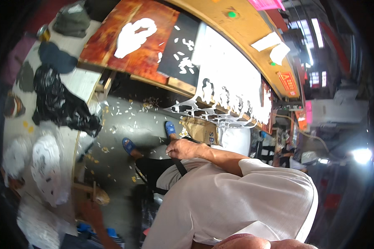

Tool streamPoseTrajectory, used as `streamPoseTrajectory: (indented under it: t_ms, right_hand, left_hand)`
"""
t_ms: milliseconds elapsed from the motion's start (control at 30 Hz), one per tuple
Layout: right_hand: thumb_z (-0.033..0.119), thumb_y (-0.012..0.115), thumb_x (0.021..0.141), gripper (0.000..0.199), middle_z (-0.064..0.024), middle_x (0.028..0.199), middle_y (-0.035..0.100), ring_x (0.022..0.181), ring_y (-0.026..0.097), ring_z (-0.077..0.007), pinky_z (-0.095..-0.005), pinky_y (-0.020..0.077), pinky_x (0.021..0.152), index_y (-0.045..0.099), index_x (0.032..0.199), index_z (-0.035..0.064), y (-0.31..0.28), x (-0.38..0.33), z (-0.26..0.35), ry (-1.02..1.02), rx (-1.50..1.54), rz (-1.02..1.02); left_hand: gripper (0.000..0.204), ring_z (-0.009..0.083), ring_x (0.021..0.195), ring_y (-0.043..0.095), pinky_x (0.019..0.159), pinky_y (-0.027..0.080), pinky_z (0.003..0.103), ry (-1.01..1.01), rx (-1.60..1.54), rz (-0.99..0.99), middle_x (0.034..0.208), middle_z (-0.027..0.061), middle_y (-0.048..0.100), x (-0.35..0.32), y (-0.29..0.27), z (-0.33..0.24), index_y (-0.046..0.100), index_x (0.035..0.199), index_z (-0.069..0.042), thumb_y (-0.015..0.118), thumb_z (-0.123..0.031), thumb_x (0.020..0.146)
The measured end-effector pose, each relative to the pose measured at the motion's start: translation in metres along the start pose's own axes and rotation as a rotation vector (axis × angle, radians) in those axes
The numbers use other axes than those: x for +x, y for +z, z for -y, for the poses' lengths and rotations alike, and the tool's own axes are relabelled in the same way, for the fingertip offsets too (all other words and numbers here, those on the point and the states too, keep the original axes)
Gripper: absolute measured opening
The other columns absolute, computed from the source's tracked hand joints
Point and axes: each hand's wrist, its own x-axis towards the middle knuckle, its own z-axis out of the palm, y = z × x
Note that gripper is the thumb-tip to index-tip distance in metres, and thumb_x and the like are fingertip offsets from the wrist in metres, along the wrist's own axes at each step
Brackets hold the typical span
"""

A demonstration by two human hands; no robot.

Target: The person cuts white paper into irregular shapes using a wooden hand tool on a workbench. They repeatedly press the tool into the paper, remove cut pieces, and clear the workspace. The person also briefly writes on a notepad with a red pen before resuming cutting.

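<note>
The right hand (183, 148) is seen well below the red-brown board (108, 45), resting at the waist with the fingers curled loosely inward and touching a black strap (179, 166); whether the strap is actually gripped cannot be told. The left hand (91, 209) is noted far below the board, toward the lower left, and is blurred; its opening cannot be told, and a small brown object (101, 197) is seen just beside it. The board itself is recorded as flat, worn and glossy, and one white cut-out shape (133, 35) lies on it. Just to the right of the board, one matte black panel (183, 45) is seen, strewn with small white scraps. Further right, one thin white sheet (226, 70) is observed, and its punched, lace-like lower edge hangs over the bench rim. Left of and below the board, one crumpled black plastic bag (58, 101) is found, and below it two rounded stacks of white pieces (45, 166) are counted. Two blue shoes (129, 145) are set on the grey floor (141, 120) under the board's lower edge, and one cardboard box (201, 129) is near them. The floor strip is narrow and littered with pale offcuts.
</note>
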Motion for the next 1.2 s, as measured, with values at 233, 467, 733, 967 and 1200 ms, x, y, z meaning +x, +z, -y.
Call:
streamPoseTrajectory:
  t_ms: [233,467,733,967,1200]
  right_hand:
    - [0.035,0.069,0.105,0.063,-0.0072,0.108,0.070,0.090,0.070,-0.0161,-0.0329,0.0608,0.081,0.047,0.157,0.0065,-0.036,-0.033,-0.006,-0.084,1.260,-0.089]
    - [0.020,0.069,0.105,0.042,-0.0020,0.089,0.063,0.073,0.062,-0.0118,-0.0287,0.0556,0.067,0.060,0.139,-0.0013,-0.131,-0.129,-0.125,-0.545,1.657,-0.524]
    - [0.026,0.060,0.110,0.035,-0.0035,0.092,0.072,0.075,0.063,-0.0091,-0.0248,0.0517,0.066,0.065,0.134,0.0013,-0.210,-0.223,-0.252,-0.616,1.376,-0.918]
    - [0.023,0.058,0.110,0.018,-0.0081,0.078,0.065,0.064,0.062,-0.0171,-0.0290,0.0523,0.060,0.057,0.113,0.0048,-0.299,-0.307,-0.371,-0.784,1.385,-1.409]
    - [0.015,0.065,0.104,0.025,-0.0123,0.092,0.070,0.085,0.066,-0.0190,-0.0351,0.0539,0.086,0.064,0.121,-0.0042,-0.407,-0.370,-0.444,-0.871,1.048,-1.794]
  left_hand:
    - [0.010,0.0160,0.072,0.067,0.068,0.062,0.033,-0.044,-1.762,0.017,0.088,0.0092,0.066,0.039,-0.070,-0.381,0.061,0.109,0.000,0.062,-0.007,0.102]
    - [0.016,0.0206,0.075,0.073,0.072,0.066,0.039,0.231,-1.943,0.434,0.090,0.0102,0.072,0.064,-0.130,-0.614,0.061,0.118,-0.004,0.064,-0.012,0.104]
    - [0.035,0.0182,0.087,0.073,0.072,0.064,0.033,0.489,-1.686,0.722,0.104,0.0092,0.072,0.040,-0.116,-0.850,0.060,0.134,-0.001,0.063,-0.024,0.108]
    - [0.034,0.0150,0.088,0.069,0.077,0.061,0.032,0.514,-1.412,0.458,0.105,0.0087,0.071,0.018,-0.124,-0.966,0.062,0.135,0.002,0.061,-0.021,0.109]
    - [0.024,0.0074,0.091,0.057,0.084,0.047,0.023,1.054,-1.290,-0.403,0.100,0.0030,0.067,0.070,-0.233,-1.082,0.071,0.117,0.004,0.059,-0.016,0.109]
